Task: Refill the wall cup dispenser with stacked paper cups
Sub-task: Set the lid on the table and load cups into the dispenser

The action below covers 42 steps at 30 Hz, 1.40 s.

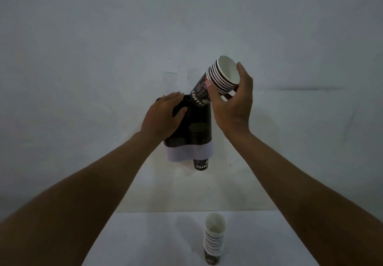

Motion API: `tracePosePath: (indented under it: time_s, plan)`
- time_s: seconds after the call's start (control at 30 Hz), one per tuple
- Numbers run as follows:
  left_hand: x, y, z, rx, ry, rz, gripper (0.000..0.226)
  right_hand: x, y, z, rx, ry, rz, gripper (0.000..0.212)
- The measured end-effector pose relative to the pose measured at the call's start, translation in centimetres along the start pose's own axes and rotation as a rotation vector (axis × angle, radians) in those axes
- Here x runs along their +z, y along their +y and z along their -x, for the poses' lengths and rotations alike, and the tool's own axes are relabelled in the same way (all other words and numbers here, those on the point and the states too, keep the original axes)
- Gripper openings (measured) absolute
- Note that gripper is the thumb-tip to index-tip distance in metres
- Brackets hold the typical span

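The right hand [232, 102] grips a tilted cup stack [215, 79] at the dispenser [192, 125] top, while the left hand [163, 114] rests flat, fingers loose, on it.

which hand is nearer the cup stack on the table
Right. The right hand is up at the dispenser, roughly above the table stack; the left hand is farther left.

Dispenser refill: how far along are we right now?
Done: the wall dispenser already has a cup showing at its bottom outlet. In hand: the right hand tilts a stack of cups bottom-first into the dispenser's top opening, while the left hand rests on the dispenser's top. Left: seating that stack, then loading the second stack standing on the table.
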<state>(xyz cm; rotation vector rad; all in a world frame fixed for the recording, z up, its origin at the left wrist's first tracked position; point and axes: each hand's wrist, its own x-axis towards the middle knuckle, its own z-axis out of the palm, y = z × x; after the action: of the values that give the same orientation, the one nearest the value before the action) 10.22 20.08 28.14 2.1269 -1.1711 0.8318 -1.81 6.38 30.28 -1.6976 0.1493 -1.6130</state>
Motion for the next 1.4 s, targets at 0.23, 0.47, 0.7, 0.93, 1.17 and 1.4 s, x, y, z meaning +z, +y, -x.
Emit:
tracePosePath:
  time_s: [0.23, 0.47, 0.7, 0.93, 1.17, 1.4]
  plan:
    - [1.1, -1.2, -1.2, 0.018, -0.036, -0.009, 0.038, 3.6, 0.7, -2.2, -0.044, -0.120, 0.127, 0.082]
    - [2.0, -2.4, -1.6, 0.048, 0.085, 0.078, 0.028, 5.0, 3.7, -4.0, 0.042, -0.397, 0.359, 0.082]
    - [2.6, -2.7, -1.4, 0.063, 0.155, 0.103, 0.026, 5.1, 5.5, -3.6, 0.036, -0.577, 0.488, 0.079]
    - [2.8, -2.6, -1.5, 0.061, 0.165, 0.113, 0.028, 5.3, 5.9, -3.7, 0.069, -0.652, 0.474, 0.069]
    - [2.8, -2.5, -1.5, 0.048, 0.176, 0.118, 0.027, 5.6, 5.7, -4.0, 0.044, -0.690, 0.534, 0.062]
    - [3.1, -2.6, -1.4, 0.033, 0.164, 0.112, 0.028, 5.3, 5.5, -3.6, 0.053, -0.750, 0.567, 0.062]
